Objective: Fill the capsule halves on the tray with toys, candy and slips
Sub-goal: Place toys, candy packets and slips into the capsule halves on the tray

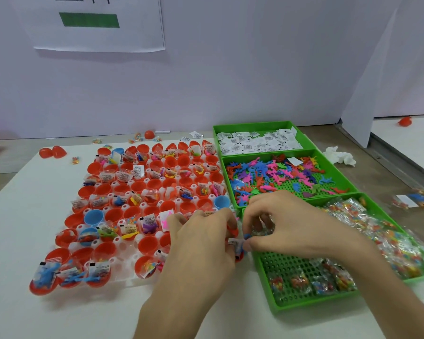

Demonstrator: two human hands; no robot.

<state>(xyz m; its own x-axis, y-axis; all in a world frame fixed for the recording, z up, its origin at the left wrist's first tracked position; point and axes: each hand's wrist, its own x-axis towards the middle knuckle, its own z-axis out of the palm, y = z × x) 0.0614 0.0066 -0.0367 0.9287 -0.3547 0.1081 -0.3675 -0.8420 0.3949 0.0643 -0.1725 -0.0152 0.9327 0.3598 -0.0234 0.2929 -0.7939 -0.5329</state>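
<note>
Centrally, a person's left hand (pixel 201 243) curls its fingers round a red plastic capsule half (pixel 233 231), holding it just off the right edge of a white plastic tray (pixel 126 280). The tray is packed with red and blue capsule halves (pixel 142 187), many holding toys, candy and slips. The right hand (pixel 294 223) pinches a small blue plastic toy (pixel 246 237) at the held capsule's mouth, beside a white printed paper slip (pixel 232 241). Three green plastic bins (pixel 267 152) sit to the right, holding loose slips (pixel 257 141), colourful toy figures (pixel 274 173) and wrapped candy packets (pixel 367 231).
</note>
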